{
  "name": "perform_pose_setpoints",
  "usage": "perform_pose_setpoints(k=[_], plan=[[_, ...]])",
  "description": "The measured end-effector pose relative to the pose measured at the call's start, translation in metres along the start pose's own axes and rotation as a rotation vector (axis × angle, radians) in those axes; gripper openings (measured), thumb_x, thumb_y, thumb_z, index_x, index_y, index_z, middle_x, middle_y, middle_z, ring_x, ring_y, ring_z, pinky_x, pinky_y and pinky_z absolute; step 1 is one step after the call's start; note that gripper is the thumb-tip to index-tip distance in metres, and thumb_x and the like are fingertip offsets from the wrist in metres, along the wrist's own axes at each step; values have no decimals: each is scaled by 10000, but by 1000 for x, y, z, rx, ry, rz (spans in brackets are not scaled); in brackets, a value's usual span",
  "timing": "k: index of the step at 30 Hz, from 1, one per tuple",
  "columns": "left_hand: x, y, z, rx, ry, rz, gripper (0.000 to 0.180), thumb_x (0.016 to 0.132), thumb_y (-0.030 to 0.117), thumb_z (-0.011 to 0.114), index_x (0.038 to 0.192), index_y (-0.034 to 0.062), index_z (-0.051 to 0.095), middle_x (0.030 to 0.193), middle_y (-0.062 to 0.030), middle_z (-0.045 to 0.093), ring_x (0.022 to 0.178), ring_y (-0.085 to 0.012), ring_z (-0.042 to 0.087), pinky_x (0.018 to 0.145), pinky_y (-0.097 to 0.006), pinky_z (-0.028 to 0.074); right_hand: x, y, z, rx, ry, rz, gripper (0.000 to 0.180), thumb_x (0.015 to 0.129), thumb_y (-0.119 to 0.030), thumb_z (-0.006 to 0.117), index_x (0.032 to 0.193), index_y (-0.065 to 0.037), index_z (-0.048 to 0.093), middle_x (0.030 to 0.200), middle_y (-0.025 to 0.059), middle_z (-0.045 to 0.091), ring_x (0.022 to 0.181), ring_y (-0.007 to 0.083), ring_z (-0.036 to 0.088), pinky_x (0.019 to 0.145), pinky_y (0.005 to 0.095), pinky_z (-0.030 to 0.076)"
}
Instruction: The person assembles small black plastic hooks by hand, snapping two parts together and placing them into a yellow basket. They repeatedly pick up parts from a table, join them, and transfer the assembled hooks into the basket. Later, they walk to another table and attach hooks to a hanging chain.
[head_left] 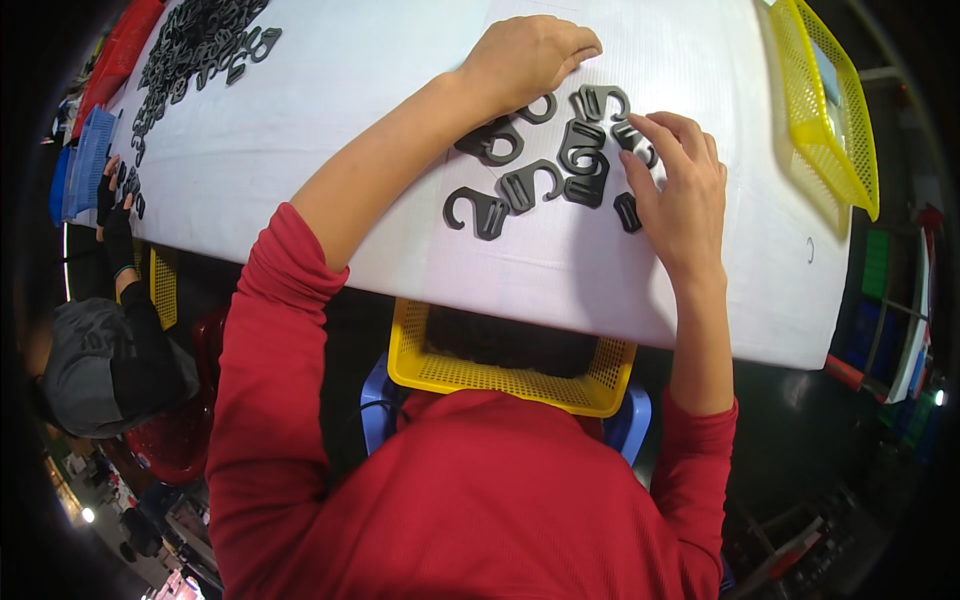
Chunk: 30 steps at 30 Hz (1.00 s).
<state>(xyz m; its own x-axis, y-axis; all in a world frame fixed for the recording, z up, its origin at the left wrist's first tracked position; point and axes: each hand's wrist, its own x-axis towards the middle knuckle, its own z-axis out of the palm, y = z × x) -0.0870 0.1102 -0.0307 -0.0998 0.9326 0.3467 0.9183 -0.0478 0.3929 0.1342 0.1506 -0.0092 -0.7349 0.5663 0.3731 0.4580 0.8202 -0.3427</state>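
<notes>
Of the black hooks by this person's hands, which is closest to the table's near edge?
The lower-left black hook, whose curl lies left of its slotted part. The others in that group lie farther from the table's near edge.

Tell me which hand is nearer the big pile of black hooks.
Left. The left hand is right of the big pile, apart from it; the right hand is farther right, beside the scattered hooks.
</notes>
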Motion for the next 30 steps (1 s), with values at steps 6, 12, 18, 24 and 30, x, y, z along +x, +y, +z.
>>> perform_pose_setpoints(k=[6,12,18,24,30], plan=[[-1,3,0,-57,39,-18,256,892,269,608,1072,109,695,957,-88,702,921,-241,653,802,-373,522,14,3,10,28,69,-8,209,821,-83,671,1021,-130,710,1011,23,649,933,219,590,790,361,446],[-22,30,2,-35,-31,169,300,870,295,661,1101,105,687,1115,-57,667,1028,-232,586,852,-372,507,20,24,2,84,165,161,161,854,-75,637,984,-120,721,934,63,662,857,243,609,763,346,491],[-10,32,2,72,-25,10,226,895,235,631,1060,94,693,992,-50,698,884,-237,633,784,-352,514,2,8,-11,162,145,162,167,834,-49,658,979,-103,721,917,62,659,851,234,600,767,340,485],[-7,15,-19,-279,7,-376,247,868,199,614,1007,13,699,951,-178,689,860,-285,662,780,-357,509,-28,-2,-14,160,134,107,175,796,-19,685,955,-85,718,902,52,660,855,230,600,776,341,476],[-36,36,-57,-128,134,-284,259,830,167,660,1031,6,683,989,-182,682,912,-297,655,817,-357,509,-36,-5,-9,167,71,120,217,767,-61,722,981,-93,712,930,47,638,881,228,583,781,352,453]])
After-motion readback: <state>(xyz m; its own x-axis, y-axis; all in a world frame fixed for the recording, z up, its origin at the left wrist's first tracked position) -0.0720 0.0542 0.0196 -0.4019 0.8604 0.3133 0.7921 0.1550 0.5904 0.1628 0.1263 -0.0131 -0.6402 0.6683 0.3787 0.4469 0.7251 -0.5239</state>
